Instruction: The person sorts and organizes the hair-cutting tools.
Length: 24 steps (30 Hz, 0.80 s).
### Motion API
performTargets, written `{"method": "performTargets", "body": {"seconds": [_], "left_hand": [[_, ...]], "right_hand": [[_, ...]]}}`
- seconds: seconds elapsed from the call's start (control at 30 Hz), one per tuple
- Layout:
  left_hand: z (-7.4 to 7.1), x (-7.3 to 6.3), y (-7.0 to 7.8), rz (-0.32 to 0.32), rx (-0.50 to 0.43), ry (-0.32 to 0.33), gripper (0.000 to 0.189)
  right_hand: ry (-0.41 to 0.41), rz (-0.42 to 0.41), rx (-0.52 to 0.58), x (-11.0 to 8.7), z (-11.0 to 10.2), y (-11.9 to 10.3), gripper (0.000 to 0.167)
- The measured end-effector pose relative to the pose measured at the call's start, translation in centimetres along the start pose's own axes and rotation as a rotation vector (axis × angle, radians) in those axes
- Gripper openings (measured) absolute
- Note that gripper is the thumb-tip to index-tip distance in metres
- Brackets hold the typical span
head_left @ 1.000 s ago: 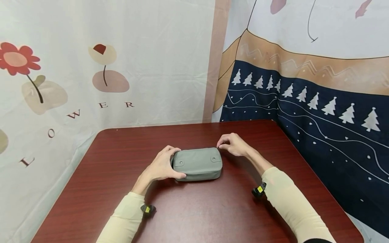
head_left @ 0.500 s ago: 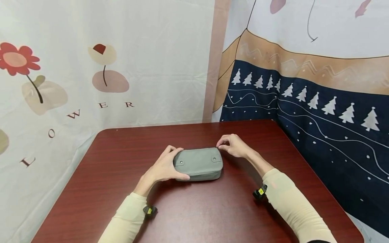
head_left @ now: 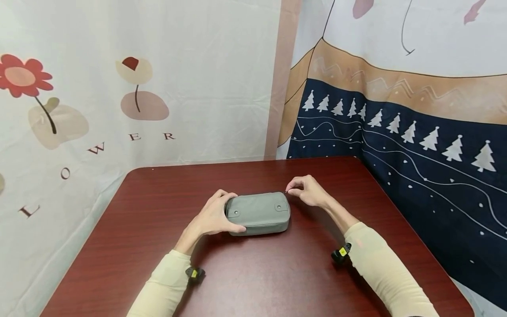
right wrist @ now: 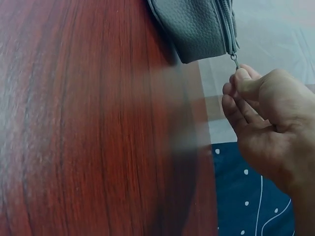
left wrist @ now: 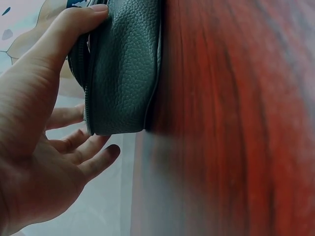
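Note:
A grey-green zip pouch (head_left: 259, 210) with grained sides and two studded tabs on top lies on the table. My left hand (head_left: 215, 215) grips its left end, the thumb along the front side and the fingers round the back. In the left wrist view, the zip beside the thumb (left wrist: 93, 12) looks parted. At the pouch's far right corner, my right hand (head_left: 310, 191) pinches the zipper pull (right wrist: 236, 64) between thumb and fingertips. The right wrist view shows the pull stretched out from the zip's end; the fingers cover part of it.
The dark red wood-grain table (head_left: 261, 273) has rounded far corners. Behind it hangs a pale printed curtain (head_left: 214, 88), and along the right side a navy cloth with white trees (head_left: 396, 158). Each sleeve carries a small black wrist device (head_left: 195, 274).
The left hand has slid slightly right along the pouch. My right hand has drawn a little to the right, and the zipper pull now shows between it and the pouch corner.

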State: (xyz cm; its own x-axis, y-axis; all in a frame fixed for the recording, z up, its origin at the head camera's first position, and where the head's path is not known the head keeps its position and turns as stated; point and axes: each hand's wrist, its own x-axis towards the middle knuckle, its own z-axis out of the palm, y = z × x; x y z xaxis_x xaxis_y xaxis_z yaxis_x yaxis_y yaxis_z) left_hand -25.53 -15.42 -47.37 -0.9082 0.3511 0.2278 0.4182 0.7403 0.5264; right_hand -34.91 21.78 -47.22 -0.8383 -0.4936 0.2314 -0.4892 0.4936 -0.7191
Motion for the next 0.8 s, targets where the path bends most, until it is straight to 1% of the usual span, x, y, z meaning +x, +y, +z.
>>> {"method": "performTargets", "body": {"seconds": [0.17,0.33,0.57,0.67,0.8], "left_hand": [[0.1,0.1,0.2,0.010,-0.004,-0.012,0.103],[0.2,0.0,0.1,0.008,0.005,-0.003,0.103],[0.3,0.0,0.3,-0.014,-0.007,-0.013,0.103],[0.4,0.0,0.3,-0.016,-0.001,-0.010,0.103],[0.4,0.0,0.3,-0.017,0.011,-0.001,0.102]], "right_hand": [[-0.056,-0.047,0.043,-1.0,-0.5,0.6,0.011],[-0.101,-0.103,0.044,-1.8,-1.0,0.8,0.011],[-0.175,-0.099,0.034,-2.9,-1.3,0.2,0.012],[-0.206,-0.110,0.028,-3.5,-1.3,-0.2,0.013],[-0.220,-0.118,0.017,-4.2,-1.3,-0.7,0.012]]}}
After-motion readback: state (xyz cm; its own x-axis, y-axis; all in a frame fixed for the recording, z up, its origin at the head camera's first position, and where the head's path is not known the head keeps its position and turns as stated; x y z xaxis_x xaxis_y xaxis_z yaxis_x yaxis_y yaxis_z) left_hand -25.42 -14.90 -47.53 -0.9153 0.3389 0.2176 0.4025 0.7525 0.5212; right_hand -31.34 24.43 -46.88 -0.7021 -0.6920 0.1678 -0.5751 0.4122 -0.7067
